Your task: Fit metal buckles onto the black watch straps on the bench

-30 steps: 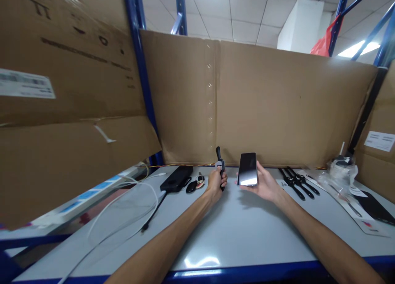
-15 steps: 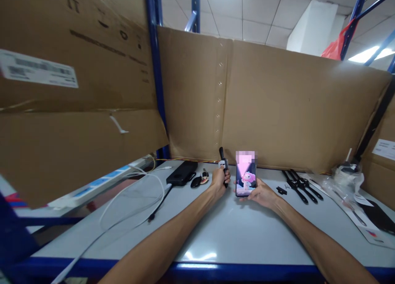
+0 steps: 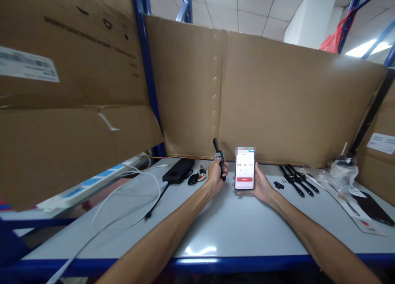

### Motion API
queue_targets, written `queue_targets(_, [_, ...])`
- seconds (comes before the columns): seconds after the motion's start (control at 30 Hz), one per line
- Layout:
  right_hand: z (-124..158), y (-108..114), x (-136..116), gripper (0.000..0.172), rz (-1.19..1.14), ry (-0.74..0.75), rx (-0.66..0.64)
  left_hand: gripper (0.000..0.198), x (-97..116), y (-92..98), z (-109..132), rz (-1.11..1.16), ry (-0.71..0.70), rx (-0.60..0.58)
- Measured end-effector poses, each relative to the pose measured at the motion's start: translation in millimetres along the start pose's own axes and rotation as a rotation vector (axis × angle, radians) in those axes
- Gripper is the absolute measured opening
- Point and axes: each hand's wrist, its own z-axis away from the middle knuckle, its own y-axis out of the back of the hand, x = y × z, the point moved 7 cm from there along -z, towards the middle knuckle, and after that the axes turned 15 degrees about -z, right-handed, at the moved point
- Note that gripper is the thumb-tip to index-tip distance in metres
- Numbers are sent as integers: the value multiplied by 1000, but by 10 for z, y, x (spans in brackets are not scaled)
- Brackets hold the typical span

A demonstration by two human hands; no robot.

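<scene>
My left hand [image 3: 217, 173] is closed around a black-handled tool with a grey metal part [image 3: 217, 156]; its rounded black end points up, and my fingers hide much of its lower half. In my right hand [image 3: 262, 183] a smartphone [image 3: 245, 171] stands upright, screen toward me. The screen is white, with a timer reading 00:36:55 and a red button. Left of my left hand lie a black key fob [image 3: 193, 178] and a round key ring piece [image 3: 201, 175]. A small black part [image 3: 279, 185] lies right of the phone.
A black power bank [image 3: 178, 171] with white cables [image 3: 126, 218] is on the left, near a power strip [image 3: 98, 183]. Several black long-handled tools [image 3: 298, 181], clear plastic packaging [image 3: 342, 181] and a black flat slab [image 3: 376, 210] lie right. Cardboard [image 3: 262, 98] walls the back.
The phone screen has switched from a pink cartoon picture to the white timer page. The view has shifted slightly; both hands keep their holds.
</scene>
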Motion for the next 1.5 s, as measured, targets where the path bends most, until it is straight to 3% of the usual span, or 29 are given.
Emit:
queue_targets(0.17, [-75, 50, -31, 62, 6, 35, 49, 16, 110, -124, 177, -151, -80, 44])
queue_targets(0.3, [-187, 60, -50, 61, 28, 79, 62, 19, 47, -217, 181, -169, -88, 46])
queue_targets(0.47, [-500, 129, 31, 61, 59, 75, 101, 20, 54, -94, -27, -190, -162, 171])
queue_targets(0.73, [-1394, 327, -108, 27, 52, 407, 257, 22, 278, 198, -471, -242, -263, 331])
queue_targets(0.9, [-1715, 388, -139, 19, 56, 523, 328, 23, 341, 262, -763, -288, -303, 356])
queue_targets(1.13, [-1909, 446, -29, 18, 101, 566, 359, 23, 354, 379, -892, -347, -316, 382])
queue_targets(1.5, [-1975, 496, -147, 21, 227, 584, 432, 25, 318, 376, -978, -469, -316, 437])
